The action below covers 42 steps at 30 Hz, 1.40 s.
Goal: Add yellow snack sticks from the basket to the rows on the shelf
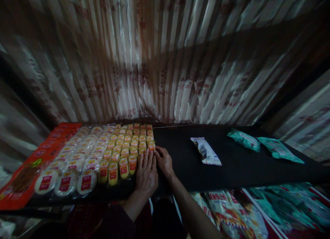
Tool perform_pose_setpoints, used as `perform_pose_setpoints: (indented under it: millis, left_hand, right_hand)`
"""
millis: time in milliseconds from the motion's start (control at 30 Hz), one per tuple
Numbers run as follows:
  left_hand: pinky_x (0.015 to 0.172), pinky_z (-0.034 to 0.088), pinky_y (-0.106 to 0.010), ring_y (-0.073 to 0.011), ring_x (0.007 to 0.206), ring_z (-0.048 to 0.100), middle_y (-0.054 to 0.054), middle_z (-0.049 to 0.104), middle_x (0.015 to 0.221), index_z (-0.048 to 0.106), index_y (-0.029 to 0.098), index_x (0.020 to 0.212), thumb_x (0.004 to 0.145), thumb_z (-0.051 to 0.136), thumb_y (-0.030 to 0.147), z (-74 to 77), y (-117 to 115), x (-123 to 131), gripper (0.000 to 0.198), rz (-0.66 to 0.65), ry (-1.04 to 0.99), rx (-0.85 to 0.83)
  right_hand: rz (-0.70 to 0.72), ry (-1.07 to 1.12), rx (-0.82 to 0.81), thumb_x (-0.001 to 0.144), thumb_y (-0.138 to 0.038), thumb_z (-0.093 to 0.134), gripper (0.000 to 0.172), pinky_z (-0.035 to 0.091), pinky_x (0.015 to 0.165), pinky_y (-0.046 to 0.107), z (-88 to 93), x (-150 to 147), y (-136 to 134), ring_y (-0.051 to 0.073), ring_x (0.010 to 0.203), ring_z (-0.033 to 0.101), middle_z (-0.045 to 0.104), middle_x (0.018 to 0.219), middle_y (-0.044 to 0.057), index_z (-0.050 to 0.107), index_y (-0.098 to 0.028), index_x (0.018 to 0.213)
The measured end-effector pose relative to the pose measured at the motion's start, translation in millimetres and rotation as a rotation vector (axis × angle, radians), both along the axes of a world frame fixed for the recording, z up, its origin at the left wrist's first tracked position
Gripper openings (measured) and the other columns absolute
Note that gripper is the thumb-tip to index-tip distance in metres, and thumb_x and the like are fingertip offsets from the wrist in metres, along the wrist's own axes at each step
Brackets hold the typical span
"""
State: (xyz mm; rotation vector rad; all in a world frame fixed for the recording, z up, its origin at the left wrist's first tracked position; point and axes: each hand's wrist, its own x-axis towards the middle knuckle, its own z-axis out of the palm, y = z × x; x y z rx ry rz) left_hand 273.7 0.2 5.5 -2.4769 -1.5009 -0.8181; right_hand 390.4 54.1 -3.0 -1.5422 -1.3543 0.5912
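Rows of small yellow wrapped cakes (123, 167) with orange-red labels stand on a black shelf (177, 173). My left hand (147, 173) lies with its fingers stretched forward, at the front right end of those rows. Just beyond its fingertips, my right hand (164, 160) touches the right side of a wrapped cake (151, 145) in the rightmost row. Its fingers are bent around that cake's edge, and part of the grip is hidden. Left of the yellow cakes are rows of round white wrapped cakes (65, 182) with red labels.
An orange-red package (38, 160) lies at the shelf's left end. A white-and-blue bag (206, 151) and two teal bags (243, 140) lie to the right. Below the front edge are boxes with printed snack bags (227, 211) and teal bags (291, 208). Striped plastic sheeting (165, 60) hangs behind.
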Motion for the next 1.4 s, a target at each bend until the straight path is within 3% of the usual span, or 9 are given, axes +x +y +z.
perform_pose_setpoints:
  millis: [367, 567, 767, 867, 1000, 1133, 1267, 1400]
  left_hand:
    - [0.112, 0.023, -0.052, -0.0284, 0.139, 0.018, -0.01, 0.039, 0.144, 0.044, 0.012, 0.133, 0.078, 0.042, 0.015, -0.7, 5, -5, 0.056, 0.003, 0.0, 0.022]
    - [0.112, 0.022, -0.052, -0.0298, 0.138, 0.023, -0.01, 0.044, 0.141, 0.055, 0.012, 0.124, 0.08, 0.042, 0.019, -2.9, 5, -3, 0.046, 0.027, -0.05, 0.013]
    - [0.114, 0.019, -0.05, -0.0275, 0.139, 0.021, -0.008, 0.039, 0.144, 0.049, 0.014, 0.13, 0.079, 0.044, 0.018, -3.7, 6, -3, 0.052, 0.024, -0.052, -0.002]
    - [0.116, 0.015, -0.047, -0.0254, 0.14, 0.018, -0.007, 0.033, 0.147, 0.04, 0.015, 0.137, 0.078, 0.044, 0.016, -3.8, 6, -4, 0.059, 0.031, -0.034, 0.024]
    - [0.117, 0.011, -0.045, -0.0245, 0.14, 0.017, -0.006, 0.03, 0.149, 0.034, 0.015, 0.14, 0.077, 0.044, 0.015, -3.5, 6, -4, 0.064, 0.041, -0.027, 0.039]
    - [0.116, 0.013, -0.047, -0.0261, 0.14, 0.019, -0.009, 0.037, 0.146, 0.043, 0.013, 0.135, 0.078, 0.047, 0.02, -4.3, 6, -5, 0.058, 0.047, -0.02, 0.029]
    - [0.115, 0.017, -0.049, -0.0277, 0.139, 0.019, -0.01, 0.044, 0.141, 0.056, 0.013, 0.123, 0.08, 0.049, 0.027, -6.7, 5, -5, 0.047, 0.058, 0.015, 0.004]
    - [0.115, 0.019, -0.05, -0.0284, 0.139, 0.02, -0.009, 0.045, 0.141, 0.059, 0.012, 0.118, 0.081, 0.047, 0.027, -8.5, 5, -5, 0.042, 0.069, 0.027, 0.0]
  right_hand:
    - [0.023, -0.101, 0.035, 0.083, -0.038, 0.048, 0.03, 0.05, 0.085, 0.031, 3.3, -1, -1, 0.018, 0.094, 0.062, 0.065, 0.099, 0.006, 0.067, -0.023, 0.099]
    - [-0.011, -0.068, 0.038, 0.085, -0.047, 0.041, 0.045, 0.046, 0.094, 0.036, 4.7, 2, 9, 0.021, 0.103, 0.059, 0.063, 0.107, 0.013, 0.065, -0.015, 0.105]
    - [0.026, -0.009, -0.063, 0.086, -0.053, 0.034, 0.062, 0.025, 0.112, 0.041, 2.0, -14, 19, 0.023, 0.132, 0.038, 0.046, 0.139, 0.015, 0.049, -0.011, 0.13]
    - [0.035, 0.0, -0.084, 0.088, -0.053, 0.03, 0.066, 0.019, 0.115, 0.042, -2.2, -27, 18, 0.023, 0.138, 0.026, 0.037, 0.144, 0.015, 0.042, -0.008, 0.135]
    - [0.032, 0.013, -0.097, 0.088, -0.054, 0.03, 0.067, 0.016, 0.115, 0.043, -4.3, -32, 15, 0.023, 0.139, 0.023, 0.034, 0.146, 0.014, 0.038, -0.008, 0.137]
    - [0.019, 0.05, -0.111, 0.087, -0.058, 0.028, 0.071, 0.014, 0.116, 0.041, 1.4, -27, 19, 0.022, 0.139, 0.022, 0.032, 0.147, 0.012, 0.036, -0.01, 0.139]
    - [0.01, 0.089, -0.117, 0.086, -0.064, 0.018, 0.081, 0.013, 0.116, 0.038, 10.6, -23, 33, 0.022, 0.14, 0.021, 0.031, 0.148, 0.014, 0.033, -0.005, 0.139]
    - [0.024, 0.122, -0.148, 0.081, -0.071, 0.015, 0.092, 0.011, 0.116, 0.036, 17.5, -24, 44, 0.023, 0.14, 0.02, 0.032, 0.147, 0.016, 0.035, -0.001, 0.138]
